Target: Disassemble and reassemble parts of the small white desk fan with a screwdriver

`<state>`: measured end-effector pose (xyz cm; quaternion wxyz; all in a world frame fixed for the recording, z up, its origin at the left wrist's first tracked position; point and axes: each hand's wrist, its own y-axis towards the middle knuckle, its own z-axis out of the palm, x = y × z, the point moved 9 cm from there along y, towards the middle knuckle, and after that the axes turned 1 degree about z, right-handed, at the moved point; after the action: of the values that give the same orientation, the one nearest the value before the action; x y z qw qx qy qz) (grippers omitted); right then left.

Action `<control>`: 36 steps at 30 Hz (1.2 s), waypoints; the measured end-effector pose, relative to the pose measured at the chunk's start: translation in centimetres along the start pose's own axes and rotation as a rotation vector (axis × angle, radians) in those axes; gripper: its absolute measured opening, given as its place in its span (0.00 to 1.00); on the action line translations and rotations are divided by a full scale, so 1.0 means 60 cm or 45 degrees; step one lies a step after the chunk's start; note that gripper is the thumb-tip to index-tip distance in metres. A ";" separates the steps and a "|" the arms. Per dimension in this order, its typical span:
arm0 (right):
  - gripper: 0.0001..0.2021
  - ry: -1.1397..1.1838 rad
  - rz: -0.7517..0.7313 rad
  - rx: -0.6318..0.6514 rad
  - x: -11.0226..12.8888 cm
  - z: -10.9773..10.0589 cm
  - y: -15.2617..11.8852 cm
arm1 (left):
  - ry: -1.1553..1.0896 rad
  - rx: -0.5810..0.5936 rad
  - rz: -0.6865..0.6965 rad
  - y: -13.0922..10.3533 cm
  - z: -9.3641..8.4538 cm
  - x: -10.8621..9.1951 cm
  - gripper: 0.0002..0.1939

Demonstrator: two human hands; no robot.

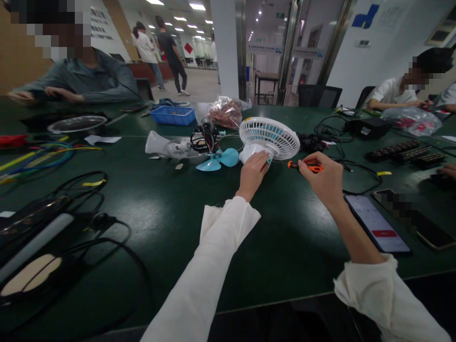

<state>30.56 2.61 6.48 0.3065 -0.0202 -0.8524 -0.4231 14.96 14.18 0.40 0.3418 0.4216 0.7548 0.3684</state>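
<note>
My left hand (253, 172) is closed on the base of a small white fan (269, 135) with a round grille, which lies on the green table. In my right hand (322, 175) is an orange and black screwdriver (314, 167), its shaft pointing left at the fan's base. Whether its tip touches the base is too small to tell. To the left of the fan lie a light blue fan blade (228, 157), a dark motor part (204, 137) and a white stand part (156, 144).
Behind the parts are a blue tray (173, 115) and a clear plastic bag (226, 112). Cables (103, 223) cover the table's left side. Two phones (377, 223) lie near my right forearm. People sit across the table on both sides.
</note>
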 end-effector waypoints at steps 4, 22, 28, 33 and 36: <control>0.09 0.083 -0.033 0.016 0.009 0.002 0.012 | 0.001 -0.001 0.000 -0.001 0.000 0.000 0.12; 0.09 -0.147 -0.314 0.307 0.060 0.015 0.020 | 0.011 0.010 -0.019 0.001 0.001 0.001 0.11; 0.12 -0.164 -0.435 0.410 0.061 0.010 0.025 | 0.068 0.040 0.000 0.002 0.006 0.002 0.12; 0.13 -0.166 -0.276 0.276 0.048 0.005 0.031 | 0.091 0.044 0.031 0.001 0.006 0.000 0.12; 0.15 -0.216 -0.141 0.188 0.035 0.004 0.032 | 0.102 0.036 0.034 0.002 0.005 -0.001 0.12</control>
<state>29.30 3.55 8.89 0.2102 0.0138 -0.9039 -0.3722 15.27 14.24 0.36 0.3004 0.4214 0.7672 0.3789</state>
